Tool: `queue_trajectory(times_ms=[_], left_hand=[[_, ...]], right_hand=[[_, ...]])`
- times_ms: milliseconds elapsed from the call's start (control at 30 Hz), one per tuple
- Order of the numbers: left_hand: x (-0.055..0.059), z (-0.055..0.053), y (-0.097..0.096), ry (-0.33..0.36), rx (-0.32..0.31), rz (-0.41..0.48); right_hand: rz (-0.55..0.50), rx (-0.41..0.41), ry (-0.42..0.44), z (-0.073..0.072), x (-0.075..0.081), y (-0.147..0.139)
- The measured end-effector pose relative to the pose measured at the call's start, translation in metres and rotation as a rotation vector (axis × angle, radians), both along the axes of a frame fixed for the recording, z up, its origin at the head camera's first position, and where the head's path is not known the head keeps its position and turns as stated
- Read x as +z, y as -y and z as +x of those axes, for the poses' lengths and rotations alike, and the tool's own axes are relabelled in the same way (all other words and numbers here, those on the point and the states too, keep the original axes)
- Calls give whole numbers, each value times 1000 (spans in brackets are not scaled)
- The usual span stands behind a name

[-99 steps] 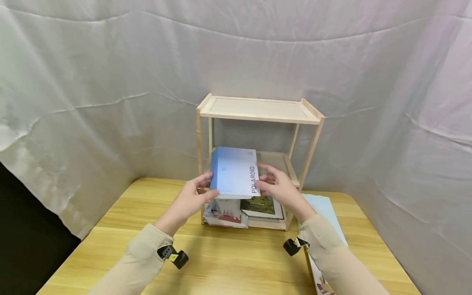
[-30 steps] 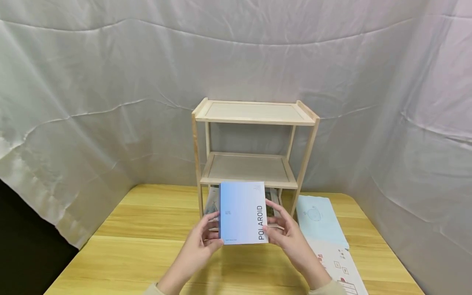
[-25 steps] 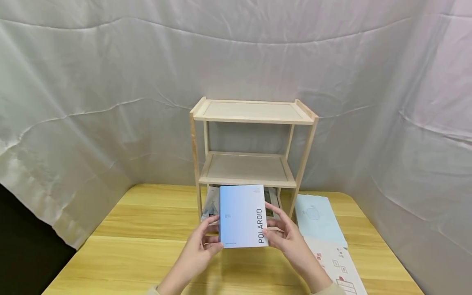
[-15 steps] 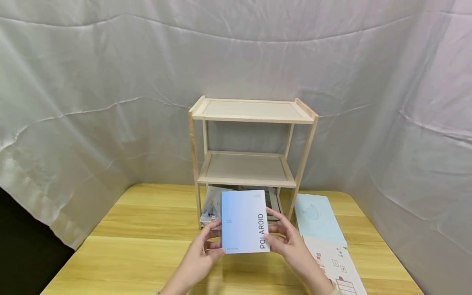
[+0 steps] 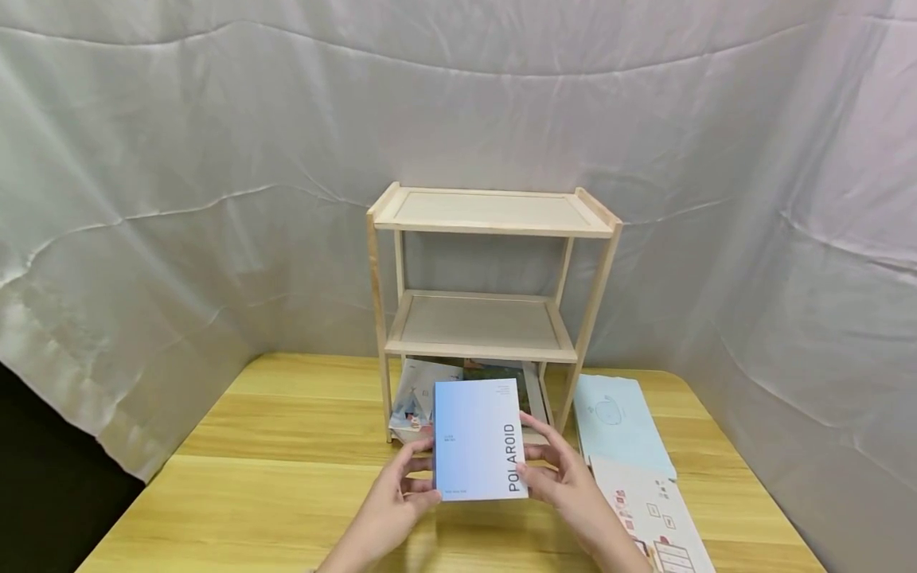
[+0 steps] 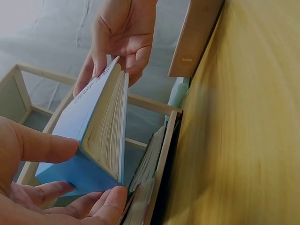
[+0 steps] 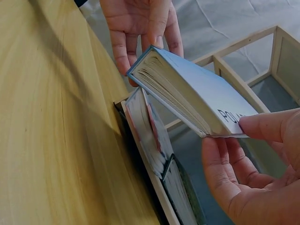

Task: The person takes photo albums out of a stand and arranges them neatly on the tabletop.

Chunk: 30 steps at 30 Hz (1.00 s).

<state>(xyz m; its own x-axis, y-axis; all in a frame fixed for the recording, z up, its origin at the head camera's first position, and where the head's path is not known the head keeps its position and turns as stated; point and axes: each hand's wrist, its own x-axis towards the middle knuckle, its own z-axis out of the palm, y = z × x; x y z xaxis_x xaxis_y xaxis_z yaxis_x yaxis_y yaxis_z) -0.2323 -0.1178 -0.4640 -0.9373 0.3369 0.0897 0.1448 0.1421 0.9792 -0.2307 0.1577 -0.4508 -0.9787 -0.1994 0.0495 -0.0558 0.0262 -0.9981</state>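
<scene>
A thick blue-and-white photo album (image 5: pixel 478 442) with "POLAROID" printed along its right side is held up above the table in front of the shelf. My left hand (image 5: pixel 390 501) grips its blue spine edge, thumb on the cover and fingers underneath. On the opposite side my right hand (image 5: pixel 569 497) pinches the edge, its thumb beside the lettering. Both wrist views show the page block of the album (image 6: pixel 105 126) between its covers, slightly fanned. In the right wrist view the left hand (image 7: pixel 145 28) holds the far corner.
A three-tier wooden shelf (image 5: pixel 494 350) stands behind the album. Its bottom tier holds an illustrated book (image 5: pixel 415 394) on the left and a dark-covered one (image 5: pixel 526 390) on the right. Right of the shelf lie a light blue book (image 5: pixel 619 422) and a white illustrated one (image 5: pixel 655 517).
Both hands have drawn the album from the shelf's middle tier back and down towards the person. Over the last second it lowered slightly further, uncovering more of the bottom-tier books.
</scene>
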Motion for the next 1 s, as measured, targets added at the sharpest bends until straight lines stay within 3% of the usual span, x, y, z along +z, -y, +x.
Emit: queue_trajectory(times_ms=[467,1000], left_hand=[[-12,3,0,26,-18,-25],[-14,1,-6,106,0,-29]], right_hand=[[-11,4,62,4,-10,-1],[-9,12,104,0,-22,-7]])
